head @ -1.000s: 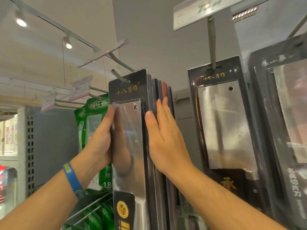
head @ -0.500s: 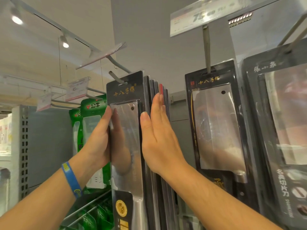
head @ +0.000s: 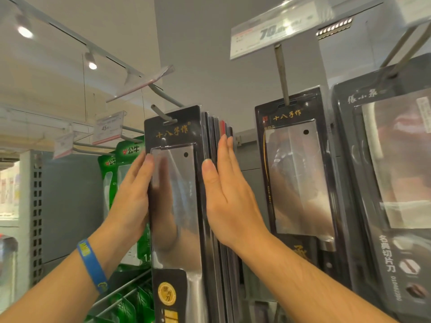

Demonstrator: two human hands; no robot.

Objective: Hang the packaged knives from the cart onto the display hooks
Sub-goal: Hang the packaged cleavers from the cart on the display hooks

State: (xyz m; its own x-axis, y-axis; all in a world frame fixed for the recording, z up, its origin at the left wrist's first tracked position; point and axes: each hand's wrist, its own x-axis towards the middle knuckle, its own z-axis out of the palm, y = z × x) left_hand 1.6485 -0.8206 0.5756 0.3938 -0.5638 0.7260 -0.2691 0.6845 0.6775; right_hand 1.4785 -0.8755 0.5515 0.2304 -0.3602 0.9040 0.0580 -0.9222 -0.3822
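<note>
A row of black packaged cleavers [head: 177, 183] hangs on a grey display hook [head: 161, 113], the front pack facing me with gold lettering and a shiny blade. My left hand [head: 130, 197] lies flat with straight fingers against the left side of the packs. My right hand [head: 224, 197] presses flat against the right side of the row, fingers straight and pointing up. The packs sit squeezed between both palms. The cart is out of view.
Another black knife pack [head: 300, 178] hangs to the right under a price tag [head: 275, 31], and a larger knife pack [head: 391, 183] hangs at the far right. Green packages [head: 123, 164] hang to the left on further hooks. A grey perforated upright [head: 35, 206] stands at the left.
Both hands have slid a little upward along the sides of the hanging packs. The view has tilted slightly; the packs stay on the hook.
</note>
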